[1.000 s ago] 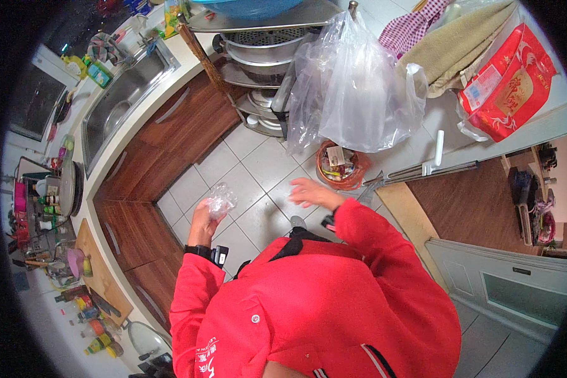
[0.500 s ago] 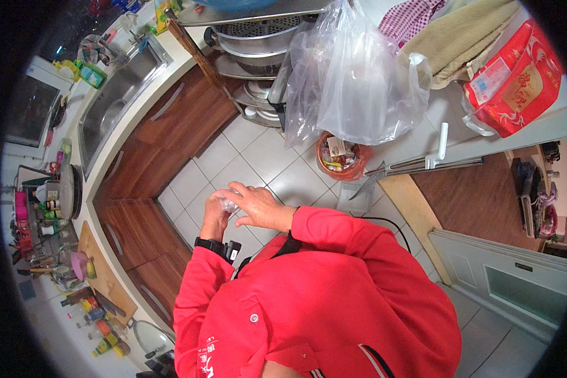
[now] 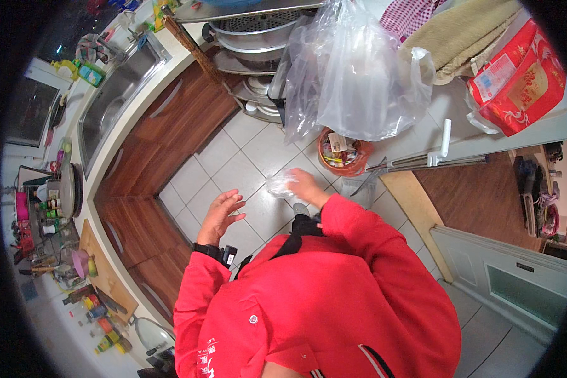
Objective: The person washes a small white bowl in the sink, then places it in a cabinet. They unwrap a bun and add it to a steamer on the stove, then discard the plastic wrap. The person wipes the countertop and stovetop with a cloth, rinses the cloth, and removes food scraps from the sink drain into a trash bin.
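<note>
Tiled floor lies bare between cabinets — right hand (image 3: 305,184) grasps crumpled clear plastic (image 3: 280,186), left hand (image 3: 220,214) released.

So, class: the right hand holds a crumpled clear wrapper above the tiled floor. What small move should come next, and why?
Probably carry the right hand a little further toward the orange bin. It grips the clear wrapper, the bin stands open just beyond it with rubbish already inside, and the left hand is empty.

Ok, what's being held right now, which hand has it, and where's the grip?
The right hand holds a crumpled piece of clear plastic, gripped at its right end. The left hand is open and holds nothing.
</note>
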Motion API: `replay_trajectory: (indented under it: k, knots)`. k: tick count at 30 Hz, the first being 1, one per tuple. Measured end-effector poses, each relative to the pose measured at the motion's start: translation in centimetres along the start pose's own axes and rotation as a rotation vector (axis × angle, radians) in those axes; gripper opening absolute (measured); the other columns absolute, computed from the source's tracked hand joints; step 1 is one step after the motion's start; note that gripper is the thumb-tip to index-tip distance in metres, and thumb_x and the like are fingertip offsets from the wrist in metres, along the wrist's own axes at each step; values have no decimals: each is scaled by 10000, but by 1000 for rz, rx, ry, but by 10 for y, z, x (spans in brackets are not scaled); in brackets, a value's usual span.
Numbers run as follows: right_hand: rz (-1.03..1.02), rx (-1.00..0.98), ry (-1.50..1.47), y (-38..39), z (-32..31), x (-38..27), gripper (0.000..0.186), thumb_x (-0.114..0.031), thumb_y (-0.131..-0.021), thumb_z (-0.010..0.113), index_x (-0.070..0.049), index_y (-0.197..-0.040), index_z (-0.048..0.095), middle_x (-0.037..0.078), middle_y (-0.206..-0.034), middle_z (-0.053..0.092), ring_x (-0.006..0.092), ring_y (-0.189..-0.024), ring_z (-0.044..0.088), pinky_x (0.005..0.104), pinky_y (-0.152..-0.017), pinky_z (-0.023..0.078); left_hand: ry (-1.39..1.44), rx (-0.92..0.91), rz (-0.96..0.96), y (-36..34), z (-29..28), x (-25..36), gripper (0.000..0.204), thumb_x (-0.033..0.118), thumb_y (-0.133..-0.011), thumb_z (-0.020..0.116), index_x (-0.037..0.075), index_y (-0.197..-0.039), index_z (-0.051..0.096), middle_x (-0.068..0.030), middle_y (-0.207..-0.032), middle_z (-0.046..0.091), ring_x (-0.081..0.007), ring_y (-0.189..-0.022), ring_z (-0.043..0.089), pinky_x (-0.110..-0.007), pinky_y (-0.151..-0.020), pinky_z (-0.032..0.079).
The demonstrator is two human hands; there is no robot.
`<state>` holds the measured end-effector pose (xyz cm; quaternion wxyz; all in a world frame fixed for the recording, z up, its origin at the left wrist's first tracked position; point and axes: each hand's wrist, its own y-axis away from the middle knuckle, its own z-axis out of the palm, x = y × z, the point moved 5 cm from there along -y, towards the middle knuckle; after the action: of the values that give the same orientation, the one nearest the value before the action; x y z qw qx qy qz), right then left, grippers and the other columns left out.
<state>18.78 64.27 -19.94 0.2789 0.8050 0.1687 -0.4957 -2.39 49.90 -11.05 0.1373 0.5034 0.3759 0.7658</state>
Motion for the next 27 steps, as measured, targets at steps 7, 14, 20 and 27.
replay_trajectory:
  k: [7,14,20,27]
  knots:
    - [-46,-83,1129,10,-124,153,319,-208,-640,767,-71,-884,613,113,-838,621,299,-784,609,386,-630,526,283,289,21,21,-106,-56,392,272,-842,655,55,-1132,507,-115,-1105,560,-246,-969,583,-391,-784,511]
    - [572,603,-821,12,-216,188,480,-312,-738,697,-138,-1157,542,102,-1075,567,288,-908,572,422,-699,481,439,607,-61,72,-187,-133,259,239,-878,593,51,-1051,554,-88,-1013,602,-231,-908,601,-374,-757,525]
    - [474,736,-900,-7,-224,163,455,-312,-805,629,-107,-1186,489,113,-1113,537,295,-898,564,445,-714,471,533,696,-86,88,-205,-154,150,232,-894,566,88,-938,566,-61,-886,628,-219,-837,611,-357,-712,521]
    - [737,633,-781,-10,-219,201,384,-323,-853,617,-67,-1122,519,84,-893,601,248,-672,590,338,-520,511,518,665,-28,80,-185,-127,237,259,-905,555,85,-1065,545,-64,-994,600,-222,-913,597,-362,-772,508]
